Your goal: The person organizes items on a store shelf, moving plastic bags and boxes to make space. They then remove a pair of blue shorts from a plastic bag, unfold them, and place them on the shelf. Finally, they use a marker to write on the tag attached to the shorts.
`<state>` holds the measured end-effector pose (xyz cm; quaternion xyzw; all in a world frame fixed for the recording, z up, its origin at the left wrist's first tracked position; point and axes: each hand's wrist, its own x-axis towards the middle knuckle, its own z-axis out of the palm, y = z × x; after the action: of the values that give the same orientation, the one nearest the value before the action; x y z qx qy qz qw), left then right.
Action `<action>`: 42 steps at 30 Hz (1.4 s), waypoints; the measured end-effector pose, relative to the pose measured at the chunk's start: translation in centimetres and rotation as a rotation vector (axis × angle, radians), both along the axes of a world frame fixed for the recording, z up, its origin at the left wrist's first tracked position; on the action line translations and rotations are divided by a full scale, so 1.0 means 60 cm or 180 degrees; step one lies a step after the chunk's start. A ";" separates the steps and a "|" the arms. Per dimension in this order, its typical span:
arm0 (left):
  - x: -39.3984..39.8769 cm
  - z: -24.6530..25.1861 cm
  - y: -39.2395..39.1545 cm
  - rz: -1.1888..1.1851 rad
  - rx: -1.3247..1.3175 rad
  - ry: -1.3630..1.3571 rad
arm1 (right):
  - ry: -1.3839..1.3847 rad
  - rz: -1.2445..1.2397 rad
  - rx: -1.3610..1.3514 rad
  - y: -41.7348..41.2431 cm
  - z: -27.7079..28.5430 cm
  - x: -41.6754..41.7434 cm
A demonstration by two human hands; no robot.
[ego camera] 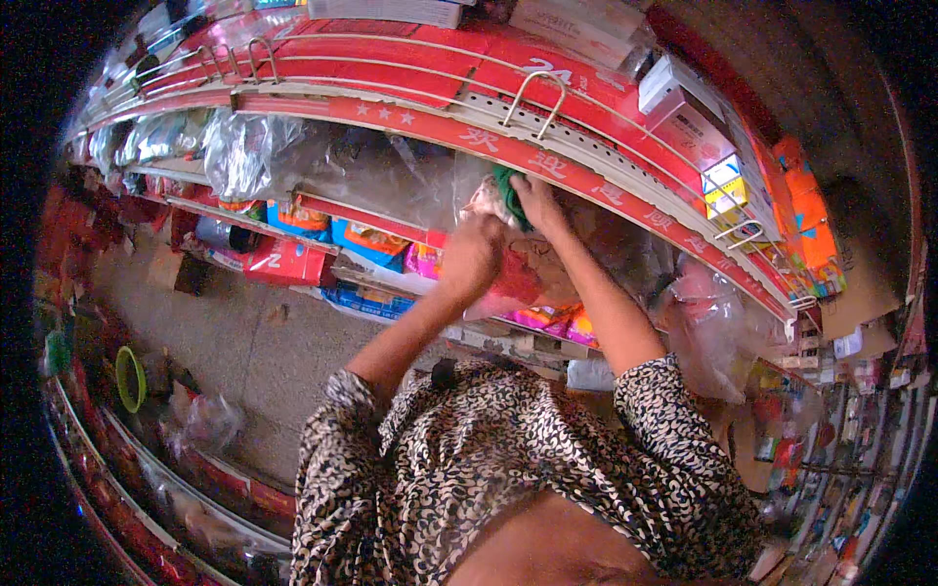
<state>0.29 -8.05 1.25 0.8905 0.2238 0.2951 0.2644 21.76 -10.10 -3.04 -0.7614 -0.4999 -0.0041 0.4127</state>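
My left hand (pixel 473 256) has its fingers closed at the pale, pinkish end of a bundle and at the clear plastic bag (pixel 463 179) around it. On the bundle's other side, my right hand (pixel 538 205) grips its green part (pixel 507 192), which looks like soft cloth. Exactly how the bag wraps the bundle is hard to see. Both hands are just below the red front strip (pixel 480 138) of the upper shelf, over a lower shelf. Clear plastic film hangs down beneath my left hand.
A wire guard rail (pixel 410 67) with metal loops edges the upper shelf, which bears cartons (pixel 692 124). Clear plastic bags (pixel 245 154) lie on the shelf below it, at left. Bright packets (pixel 370 242) line a lower shelf. A green ring-shaped object (pixel 130 379) stands at lower left.
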 end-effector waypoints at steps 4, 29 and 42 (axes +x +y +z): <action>-0.002 -0.009 -0.065 -0.0571 0.0828 -0.0212 | 0.0045 0.0539 -0.0468 0.001 0.054 -0.051; -0.018 -0.044 -0.073 -0.0816 0.0429 0.0587 | -0.2617 0.1348 -0.1314 -0.007 0.052 -0.111; -0.015 -0.065 -0.067 -0.0393 0.0803 0.0227 | -0.0402 -0.0534 0.0480 0.033 0.051 0.179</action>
<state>-0.58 -12.08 -2.64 0.9386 0.1390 0.2722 0.1599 32.49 -8.13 0.04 -0.7656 -0.4578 -0.1240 0.4347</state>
